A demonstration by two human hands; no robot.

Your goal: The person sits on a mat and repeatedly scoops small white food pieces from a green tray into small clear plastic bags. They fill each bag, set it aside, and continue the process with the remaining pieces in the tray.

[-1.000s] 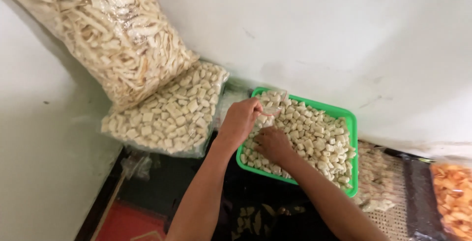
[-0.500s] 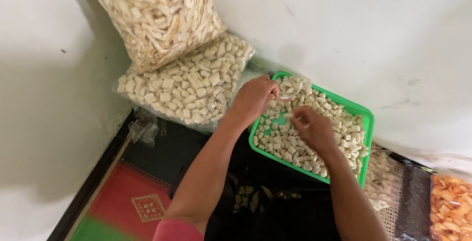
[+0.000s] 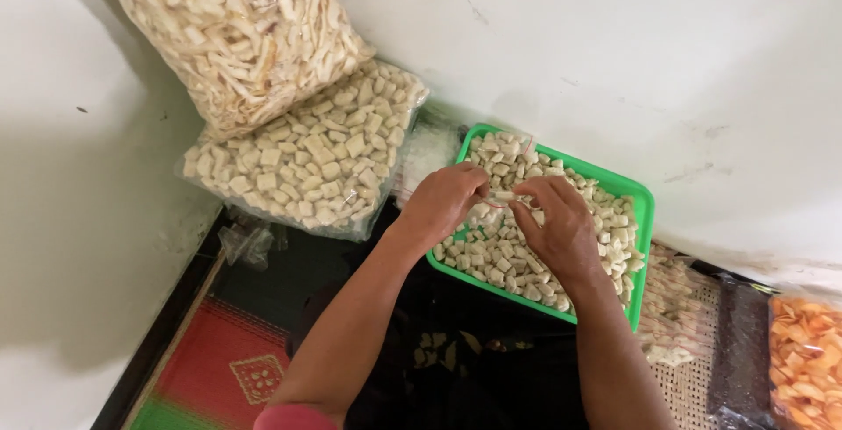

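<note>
Looking down from the head camera, both hands meet over a green plastic tray [image 3: 647, 211] that stands on the floor against a white wall [image 3: 614, 61]. The left hand [image 3: 443, 202] and the right hand [image 3: 561, 228] are close together, their fingertips pinching the two sides of a small clear plastic bag [image 3: 507, 197] held just above the tray. Each hand is closed on the bag's edge; the bag itself is thin and hard to make out, and how much it holds I cannot tell. The tray is filled with pale, cube-like snack pieces [image 3: 517, 259], which lie in a loose heap under the hands.

To the left of the tray, a large clear sack of the same pale cubes [image 3: 307, 158] lies flat on the floor, and a second large sack of long, pale strip-shaped crackers [image 3: 237, 26] leans on top of it, in the corner of the wall. A crumpled bit of clear plastic [image 3: 246, 241] lies just beside the lower sack.

Right of the tray, small filled packets [image 3: 671, 307] lie on a woven mat, next to a dark packet [image 3: 741, 351] and a bag of orange chips [image 3: 807, 351] at the frame's edge. A red and green patterned mat [image 3: 219, 369] covers the floor at lower left.
</note>
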